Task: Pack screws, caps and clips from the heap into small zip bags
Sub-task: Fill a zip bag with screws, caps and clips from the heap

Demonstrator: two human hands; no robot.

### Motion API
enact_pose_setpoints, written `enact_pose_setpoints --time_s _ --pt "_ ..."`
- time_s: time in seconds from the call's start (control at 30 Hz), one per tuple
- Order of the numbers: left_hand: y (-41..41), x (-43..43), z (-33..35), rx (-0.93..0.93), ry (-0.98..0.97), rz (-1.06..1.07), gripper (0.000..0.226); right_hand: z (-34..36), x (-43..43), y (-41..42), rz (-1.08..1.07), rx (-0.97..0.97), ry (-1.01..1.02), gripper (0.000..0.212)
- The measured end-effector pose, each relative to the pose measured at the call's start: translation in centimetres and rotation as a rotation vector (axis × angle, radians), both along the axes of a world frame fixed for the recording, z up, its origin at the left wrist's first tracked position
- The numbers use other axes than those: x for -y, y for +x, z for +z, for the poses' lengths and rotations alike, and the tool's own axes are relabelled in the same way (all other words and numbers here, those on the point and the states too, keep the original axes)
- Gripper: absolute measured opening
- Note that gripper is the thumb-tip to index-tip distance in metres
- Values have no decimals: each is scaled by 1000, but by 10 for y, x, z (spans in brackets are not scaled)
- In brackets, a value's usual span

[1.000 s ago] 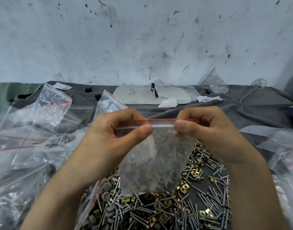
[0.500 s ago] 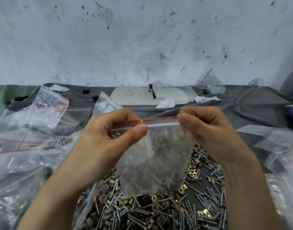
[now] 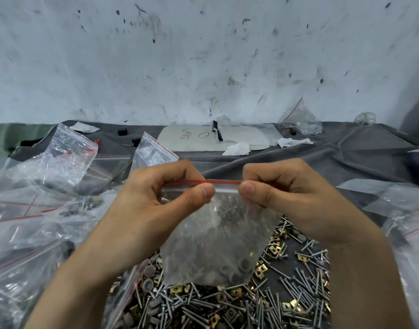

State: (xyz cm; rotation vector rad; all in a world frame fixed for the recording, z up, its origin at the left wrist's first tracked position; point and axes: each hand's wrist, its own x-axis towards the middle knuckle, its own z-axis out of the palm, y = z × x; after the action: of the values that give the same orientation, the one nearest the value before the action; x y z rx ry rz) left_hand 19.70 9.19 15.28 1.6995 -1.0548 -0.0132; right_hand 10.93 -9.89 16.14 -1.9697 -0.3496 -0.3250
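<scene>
Holding: the left hand [image 3: 161,203] and the right hand [image 3: 289,198] both pinched the top edge of the zip bag [image 3: 215,245], each with the thumb in front and curled fingers behind.
Thumbs: the two thumb tips sat close together, just apart, below the red strip [image 3: 218,181] near its middle.
Zip bag: it hung from the pinch above the near part of the heap [image 3: 227,305]; whether its lower edge touched the pile could not be told.
Contents: grey round caps [image 3: 245,265] showed low in the bag through the cloudy plastic; other pieces inside were too blurred to name.
Heap: loose screws [image 3: 298,288], yellow-gold clips [image 3: 237,292] and more grey caps lay mixed on the grey cloth [image 3: 322,160], below and to the right of the bag.
Left side: a pile of clear bags [image 3: 37,222] with red strips lay there, two standing up behind it.
Right side: further clear bags [image 3: 403,205] lay at the edge.
Far edge: a white board [image 3: 246,138] with red marks lay against the wall [image 3: 203,55], a crumpled tissue [image 3: 237,148] on its near edge, and a bag of silver pieces [image 3: 303,122] to its right.
</scene>
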Motion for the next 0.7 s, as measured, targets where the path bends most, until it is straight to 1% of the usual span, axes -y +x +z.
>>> enact_pose_setpoints --time_s 0.1,0.17,0.23,0.33,0.43,0.6,0.7 --pt "-1 0 1 3 -14 2 28 1 -1 0 -16 -2 43 31" --pt "0 0 1 12 -14 6 28 2 -2 -1 30 -25 60 28" --pt "0 0 1 26 0 9 30 3 -4 -2 74 -43 36 25" --pt "-1 1 1 25 1 13 32 4 -5 -2 53 -36 18 24" --pt "-1 1 1 24 -21 19 30 5 -8 -1 67 -32 63 20" --pt "-3 4 0 29 -30 -6 33 5 -13 3 65 -30 10 17" --pt "-3 4 0 24 -54 -9 30 5 -15 3 55 -12 40 15"
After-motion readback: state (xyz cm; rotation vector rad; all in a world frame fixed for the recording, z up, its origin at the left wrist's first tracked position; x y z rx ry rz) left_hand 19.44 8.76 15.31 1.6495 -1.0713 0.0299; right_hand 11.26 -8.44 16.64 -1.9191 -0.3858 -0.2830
